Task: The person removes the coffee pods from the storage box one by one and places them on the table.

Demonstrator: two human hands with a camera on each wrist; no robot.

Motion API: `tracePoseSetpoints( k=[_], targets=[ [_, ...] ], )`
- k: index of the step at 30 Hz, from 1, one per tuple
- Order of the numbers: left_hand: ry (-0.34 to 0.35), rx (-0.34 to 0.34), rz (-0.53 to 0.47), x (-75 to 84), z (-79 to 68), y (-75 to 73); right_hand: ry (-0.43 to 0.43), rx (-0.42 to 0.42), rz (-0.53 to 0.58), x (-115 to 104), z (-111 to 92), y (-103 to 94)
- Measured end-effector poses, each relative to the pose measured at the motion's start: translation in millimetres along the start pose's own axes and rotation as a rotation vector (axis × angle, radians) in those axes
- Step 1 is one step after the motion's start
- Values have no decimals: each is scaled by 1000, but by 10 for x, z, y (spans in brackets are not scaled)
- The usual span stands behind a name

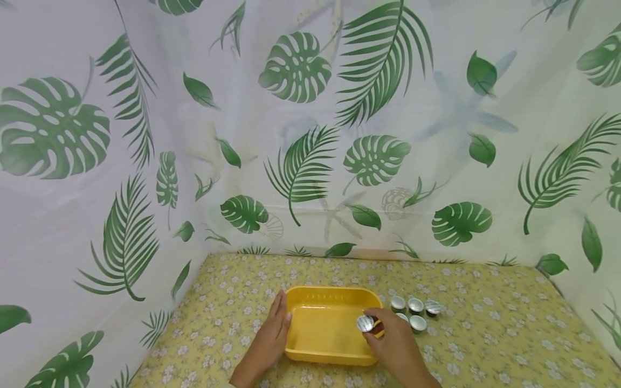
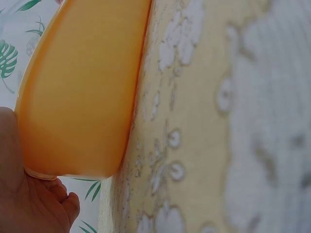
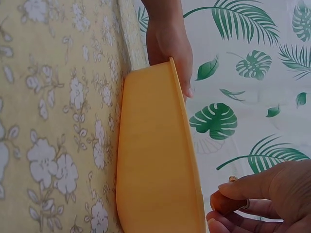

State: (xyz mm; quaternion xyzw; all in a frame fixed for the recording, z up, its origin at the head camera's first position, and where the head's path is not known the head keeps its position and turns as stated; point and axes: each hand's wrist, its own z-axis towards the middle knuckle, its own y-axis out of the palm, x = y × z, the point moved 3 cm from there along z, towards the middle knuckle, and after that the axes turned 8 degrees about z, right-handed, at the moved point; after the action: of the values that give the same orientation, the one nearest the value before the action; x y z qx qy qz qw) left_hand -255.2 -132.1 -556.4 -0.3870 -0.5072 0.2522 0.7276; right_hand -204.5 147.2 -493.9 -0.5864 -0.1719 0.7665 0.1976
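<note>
A yellow plastic tray (image 1: 335, 360) with raised walls stands on the cloth-covered table. My left hand (image 1: 271, 337) rests against its left side, fingers fairly straight along the outer wall and thumb by the rim. My right hand (image 1: 395, 339) pinches a small silver-lidded cup (image 1: 365, 323) between thumb and fingers, over the right part of the tray. In the right wrist view this cup (image 3: 224, 202) shows a brown body and is held just beyond the tray's rim (image 3: 187, 126). The left wrist view shows the tray's outer wall (image 2: 82, 97) close up.
Several more silver-lidded cups (image 1: 415, 305) with dark bodies stand in two rows right of the tray, some partly behind my right hand. A yellow flowered cloth (image 1: 499, 323) covers the table. White leaf-printed sheets (image 1: 310, 118) hang at the back and sides.
</note>
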Motion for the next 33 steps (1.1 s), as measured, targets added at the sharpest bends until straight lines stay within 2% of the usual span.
tracePoseSetpoints(
  k=[8,18,26,33],
  targets=[
    [-3,-7,-2,-25,-11,4,-9,30,-1,59,-21,-84],
    [-9,-32,-22,-37,-16,18,87,4,-20,197,-45,-239],
    [32,18,-4,-25,3,-28,109,17,-32,246,-21,-361],
    [29,4,-13,-19,7,-15,121,26,-48,294,-65,-474]
  ],
)
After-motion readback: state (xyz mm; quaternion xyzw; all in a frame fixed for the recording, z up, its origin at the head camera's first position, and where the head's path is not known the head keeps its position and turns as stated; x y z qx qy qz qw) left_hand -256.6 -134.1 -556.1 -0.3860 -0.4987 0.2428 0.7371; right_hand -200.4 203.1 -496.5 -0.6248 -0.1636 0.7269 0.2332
